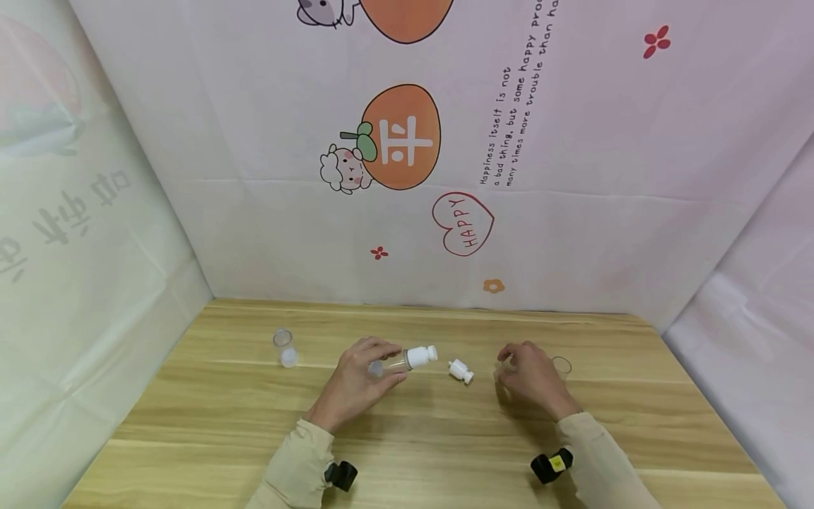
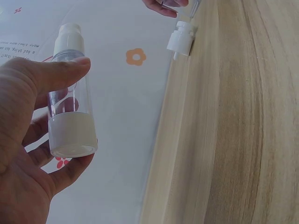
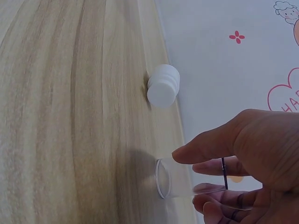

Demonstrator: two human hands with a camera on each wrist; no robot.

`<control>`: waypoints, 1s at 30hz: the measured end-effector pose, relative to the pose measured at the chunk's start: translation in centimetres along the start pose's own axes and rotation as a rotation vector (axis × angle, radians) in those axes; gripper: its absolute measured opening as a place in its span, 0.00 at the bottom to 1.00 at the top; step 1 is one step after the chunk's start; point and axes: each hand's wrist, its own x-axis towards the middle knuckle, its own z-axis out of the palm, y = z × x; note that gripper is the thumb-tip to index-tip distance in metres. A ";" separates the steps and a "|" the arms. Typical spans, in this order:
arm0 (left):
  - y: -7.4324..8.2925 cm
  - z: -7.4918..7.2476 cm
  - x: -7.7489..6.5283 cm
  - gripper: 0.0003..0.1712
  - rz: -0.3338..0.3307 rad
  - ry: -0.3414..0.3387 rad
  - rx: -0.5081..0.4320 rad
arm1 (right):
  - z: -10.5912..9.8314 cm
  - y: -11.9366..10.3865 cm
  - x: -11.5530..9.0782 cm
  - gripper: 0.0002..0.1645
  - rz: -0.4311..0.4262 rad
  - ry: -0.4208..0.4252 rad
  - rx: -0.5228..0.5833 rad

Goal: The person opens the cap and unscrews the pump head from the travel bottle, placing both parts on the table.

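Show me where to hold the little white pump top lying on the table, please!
I'd pinch the white pump top round its wide middle, coming from above, with finger and thumb on its two long sides. It lies on its side with nothing over it, and the wide part likely gives the best hold. Keep off the thin stem poking out of one end.

Your left hand [image 1: 353, 378] is gripping between thumb [image 2: 60, 75] and curled fingers [image 2: 70, 173]. Your right hand [image 1: 535, 376] is pinching lightly.
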 end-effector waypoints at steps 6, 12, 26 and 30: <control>-0.1 0.1 0.0 0.21 0.001 0.000 -0.004 | -0.1 -0.1 -0.1 0.14 0.004 -0.010 0.002; 0.0 0.0 0.0 0.21 0.005 -0.005 -0.010 | -0.1 -0.2 0.0 0.15 0.017 -0.031 0.000; -0.1 0.1 -0.1 0.21 -0.002 -0.009 -0.004 | -0.2 -0.4 0.1 0.20 0.022 -0.036 -0.051; -0.1 0.1 0.0 0.21 0.001 -0.006 0.003 | -0.3 -0.5 0.0 0.26 0.033 -0.013 -0.062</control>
